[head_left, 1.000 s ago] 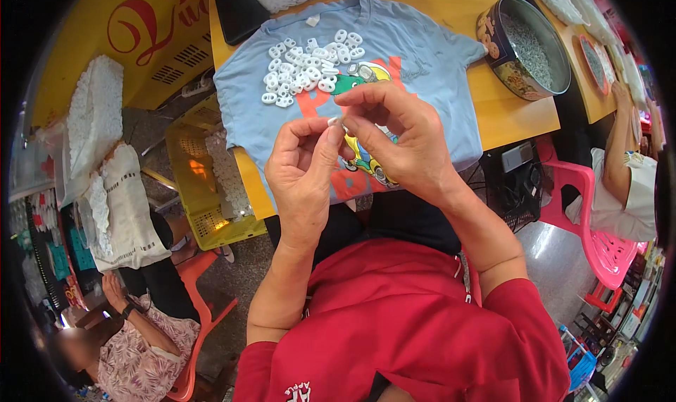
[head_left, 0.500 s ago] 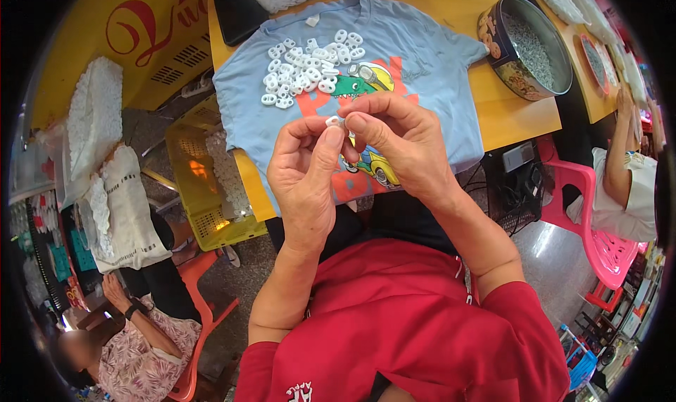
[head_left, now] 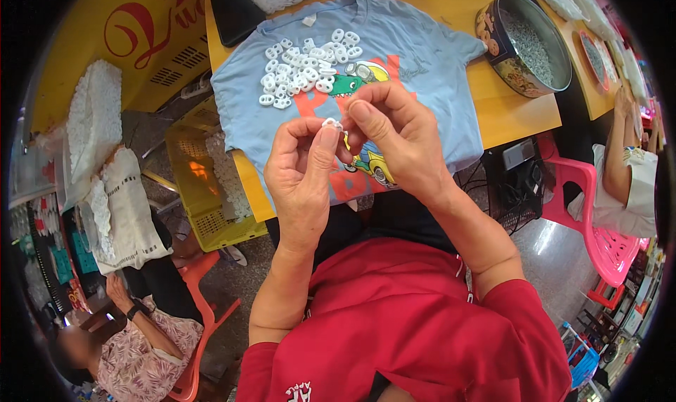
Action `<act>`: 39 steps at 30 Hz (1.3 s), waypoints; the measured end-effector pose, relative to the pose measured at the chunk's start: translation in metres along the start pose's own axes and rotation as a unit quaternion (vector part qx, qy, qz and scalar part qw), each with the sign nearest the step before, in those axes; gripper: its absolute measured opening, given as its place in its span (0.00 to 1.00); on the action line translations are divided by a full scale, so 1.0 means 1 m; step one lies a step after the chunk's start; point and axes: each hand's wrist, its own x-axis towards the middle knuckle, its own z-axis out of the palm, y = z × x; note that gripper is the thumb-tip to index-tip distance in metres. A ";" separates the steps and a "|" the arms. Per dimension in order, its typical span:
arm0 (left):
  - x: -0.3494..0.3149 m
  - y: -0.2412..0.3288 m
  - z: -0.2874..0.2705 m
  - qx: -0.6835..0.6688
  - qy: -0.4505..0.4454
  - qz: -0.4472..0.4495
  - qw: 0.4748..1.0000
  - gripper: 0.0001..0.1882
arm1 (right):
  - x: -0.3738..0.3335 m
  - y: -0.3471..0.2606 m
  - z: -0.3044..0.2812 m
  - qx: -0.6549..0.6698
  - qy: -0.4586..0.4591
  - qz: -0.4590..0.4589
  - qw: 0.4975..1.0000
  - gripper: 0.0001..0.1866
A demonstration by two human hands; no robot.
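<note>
Head view: left hand [head_left: 299,173] pinches a small white piece [head_left: 332,123], thumb to forefinger, over a blue shirt [head_left: 436,78]. Right hand [head_left: 401,138] just beside it, curled nearly closed; cannot tell if gripping anything. Pile of white pieces [head_left: 308,67] lies beyond.

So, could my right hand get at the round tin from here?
Probably yes: only the spread blue shirt and some tabletop seem to lie between your right hand and the open-topped tin.
</note>
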 end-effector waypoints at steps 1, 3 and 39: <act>-0.001 0.000 0.000 -0.007 -0.005 0.002 1.000 0.07 | 0.000 0.000 0.000 0.000 0.000 0.000 1.000 0.09; 0.000 0.000 0.000 -0.007 -0.005 -0.002 1.000 0.07 | -0.001 -0.002 0.001 -0.011 -0.005 0.010 1.000 0.09; 0.000 0.006 0.003 -0.008 -0.005 0.003 1.000 0.05 | -0.003 -0.001 0.001 0.028 -0.043 0.027 0.998 0.10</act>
